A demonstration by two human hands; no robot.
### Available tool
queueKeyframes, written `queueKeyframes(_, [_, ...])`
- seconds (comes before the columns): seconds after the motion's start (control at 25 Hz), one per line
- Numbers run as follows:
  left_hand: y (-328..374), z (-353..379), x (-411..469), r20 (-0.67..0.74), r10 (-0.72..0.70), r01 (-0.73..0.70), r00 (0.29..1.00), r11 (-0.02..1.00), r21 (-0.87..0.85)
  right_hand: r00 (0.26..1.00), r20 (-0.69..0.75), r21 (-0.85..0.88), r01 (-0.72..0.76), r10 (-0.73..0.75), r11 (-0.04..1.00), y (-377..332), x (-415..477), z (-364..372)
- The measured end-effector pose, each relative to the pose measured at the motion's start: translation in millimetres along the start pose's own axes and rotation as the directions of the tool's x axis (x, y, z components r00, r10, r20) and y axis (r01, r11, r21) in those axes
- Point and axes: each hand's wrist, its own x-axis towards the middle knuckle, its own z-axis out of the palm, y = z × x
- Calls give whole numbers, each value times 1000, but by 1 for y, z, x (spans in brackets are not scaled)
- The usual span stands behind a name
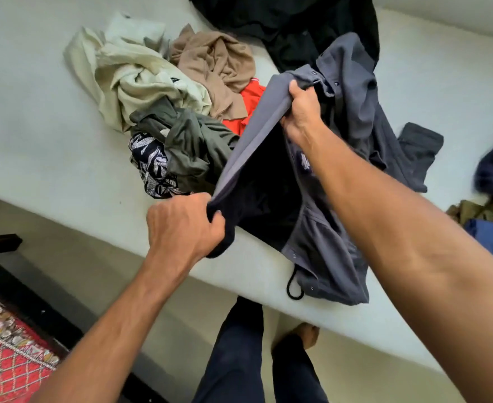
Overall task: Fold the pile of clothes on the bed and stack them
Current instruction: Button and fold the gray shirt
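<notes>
Where the near edge of the bed [50, 135] is reached, one grey jacket [321, 257] is held up by two hands. Its hem is gripped in the curled fingers of the left hand [181, 225], nearest the edge, and a fold by the snap buttons is clutched by the right hand [302, 114], farther in. The jacket is stretched between them, with the remainder draped on the bed to the right. Beyond the left hand, five crumpled garments are heaped: one patterned garment [152, 167], one olive garment [193, 141], one red garment [251, 97], one cream garment [129, 71] and one tan garment [216, 62]. Farthest off, one black garment [283, 21] is spread.
</notes>
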Motion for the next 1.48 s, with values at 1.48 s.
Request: queueKeyframes(1.48, [58,142,-78,-3,234,-225,972,931,-287,784,-273,-960,-258,558,-108,62,-304,-286])
